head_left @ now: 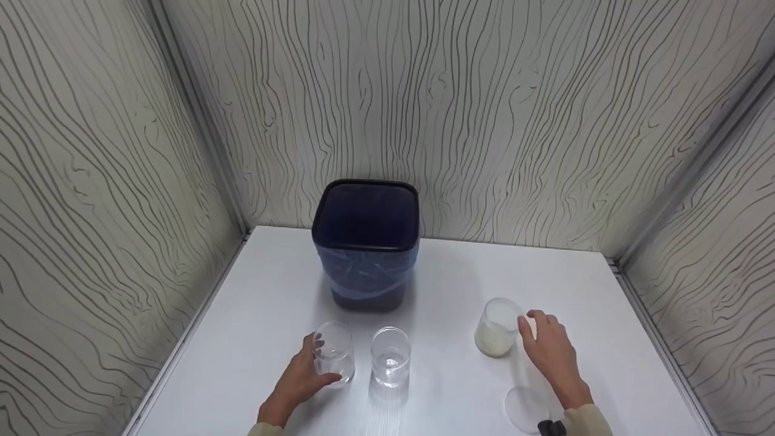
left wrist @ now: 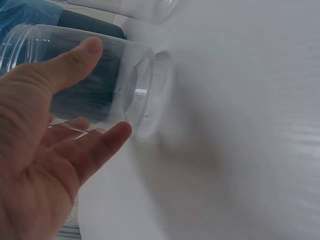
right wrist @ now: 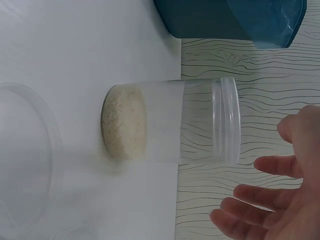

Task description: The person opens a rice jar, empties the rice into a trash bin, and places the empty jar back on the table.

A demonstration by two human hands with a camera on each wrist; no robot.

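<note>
A clear plastic jar (head_left: 335, 354) is at the front left, with my left hand (head_left: 301, 372) around its side, thumb toward the front and fingers behind. In the left wrist view, that jar (left wrist: 107, 82) looks empty and lies between the thumb and the fingers. To its right a second clear jar (head_left: 390, 358) stands upright. At the right, a jar with pale grains like rice (head_left: 496, 330) stands upright. My right hand (head_left: 550, 351) is just right of its rim, fingers loosely bent and holding nothing; a gap separates them in the right wrist view (right wrist: 280, 180).
A dark blue bin (head_left: 368, 272) with a translucent blue liner stands behind the jars, near the back wall. A round clear lid (head_left: 527, 409) lies on the white table (head_left: 448, 387) near the right forearm. Patterned panels (head_left: 387, 91) enclose the table at the back and sides.
</note>
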